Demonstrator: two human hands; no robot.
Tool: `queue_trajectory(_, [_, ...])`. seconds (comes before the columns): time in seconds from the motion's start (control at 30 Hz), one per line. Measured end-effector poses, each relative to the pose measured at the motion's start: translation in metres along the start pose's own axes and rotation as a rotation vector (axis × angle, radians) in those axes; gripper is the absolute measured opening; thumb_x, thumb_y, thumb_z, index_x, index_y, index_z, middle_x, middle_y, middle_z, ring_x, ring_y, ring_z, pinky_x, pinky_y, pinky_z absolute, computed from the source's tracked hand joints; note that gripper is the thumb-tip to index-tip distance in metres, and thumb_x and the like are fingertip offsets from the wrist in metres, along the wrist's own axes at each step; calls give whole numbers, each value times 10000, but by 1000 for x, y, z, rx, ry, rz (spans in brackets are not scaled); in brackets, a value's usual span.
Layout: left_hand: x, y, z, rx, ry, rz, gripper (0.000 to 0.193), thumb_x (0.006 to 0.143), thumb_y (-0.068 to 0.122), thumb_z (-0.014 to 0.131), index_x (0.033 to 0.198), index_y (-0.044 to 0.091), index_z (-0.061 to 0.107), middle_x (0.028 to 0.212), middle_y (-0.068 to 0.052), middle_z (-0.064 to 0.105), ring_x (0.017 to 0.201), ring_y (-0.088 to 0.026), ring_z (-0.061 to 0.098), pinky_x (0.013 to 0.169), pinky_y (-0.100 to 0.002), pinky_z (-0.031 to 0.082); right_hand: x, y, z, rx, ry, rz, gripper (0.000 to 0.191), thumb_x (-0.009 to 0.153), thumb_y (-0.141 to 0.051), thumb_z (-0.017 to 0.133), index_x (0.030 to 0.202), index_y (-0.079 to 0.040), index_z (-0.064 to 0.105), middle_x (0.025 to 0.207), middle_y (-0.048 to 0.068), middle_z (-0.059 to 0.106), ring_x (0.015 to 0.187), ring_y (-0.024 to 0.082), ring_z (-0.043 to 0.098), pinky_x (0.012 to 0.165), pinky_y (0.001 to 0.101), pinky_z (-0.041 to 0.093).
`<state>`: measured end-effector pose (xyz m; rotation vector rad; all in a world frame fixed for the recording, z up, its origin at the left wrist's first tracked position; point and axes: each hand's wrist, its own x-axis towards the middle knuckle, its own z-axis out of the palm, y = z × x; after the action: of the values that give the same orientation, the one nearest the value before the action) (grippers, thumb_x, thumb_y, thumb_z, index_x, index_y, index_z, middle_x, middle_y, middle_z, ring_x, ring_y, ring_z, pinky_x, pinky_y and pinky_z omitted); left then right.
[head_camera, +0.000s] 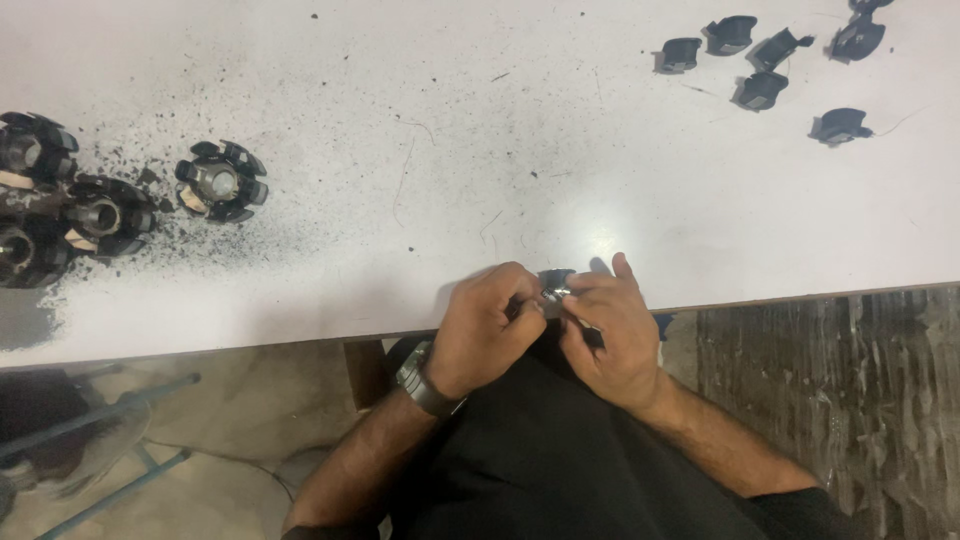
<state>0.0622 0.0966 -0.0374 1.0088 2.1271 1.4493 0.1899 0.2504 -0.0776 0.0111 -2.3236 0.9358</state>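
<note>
White laminate covers the bench (520, 120), dusted with black grit toward nine o'clock. At six o'clock, right on the near edge, both hands close around one small black part (556, 281) with a glint of metal: the left hand (483, 325) curls its fingers tight over it, the right hand (612, 330) pinches it from the other side. Round black rotor pieces (221, 181) cluster at nine o'clock; loose black clips (760, 88) lie scattered at one o'clock, well apart from the hands.
</note>
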Motion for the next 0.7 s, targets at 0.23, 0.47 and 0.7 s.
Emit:
queue_trajectory(0.23, [13,10,0,7,-90,45,22,868,65,643,881,62,625,969,-67,729,694,-159,684,596,-308,548,18,13,-21,-155,-50,-75,392,797,32,789,1146,-45,629,1171,196,684,1172,356,670,1203,602,370])
queue_trajectory(0.47, [23,-7,-52,645,190,194,55,952,47,643,903,60,623,1308,-180,680,1096,-253,659,933,-406,548,81,86,-120,-514,-22,-58,286,1029,42,766,1209,-62,569,1222,120,649,1251,307,612,1249,558,350])
queue_trajectory(0.7, [-1,-34,-104,691,380,72,67,908,45,672,942,47,614,1385,-205,616,1288,-382,569,1085,-503,447,158,137,-96,-506,-400,-398,263,935,-61,740,1135,-16,574,1332,203,619,1393,400,534,1244,571,328])
